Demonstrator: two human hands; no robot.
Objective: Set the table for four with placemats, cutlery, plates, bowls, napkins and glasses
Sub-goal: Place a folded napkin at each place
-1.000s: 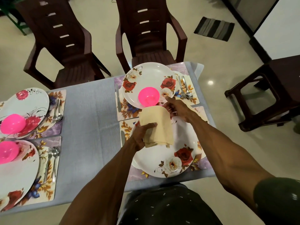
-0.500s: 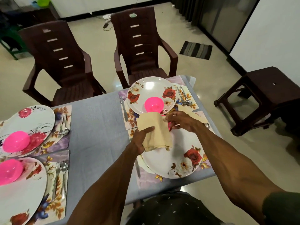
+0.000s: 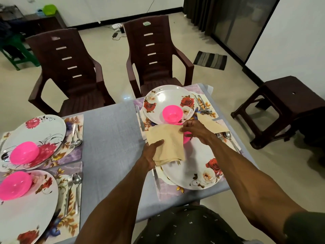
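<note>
The left hand (image 3: 151, 154) grips the folded beige napkin (image 3: 166, 143) at its lower-left edge. The right hand (image 3: 195, 128) pinches the napkin's upper-right corner. The napkin is held between both hands above the plate (image 3: 198, 171) at the table's (image 3: 112, 138) near right corner.

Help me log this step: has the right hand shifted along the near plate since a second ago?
Cannot tell: the camera tilted. The right hand pinches the napkin by the near plate's far edge in both.
</note>
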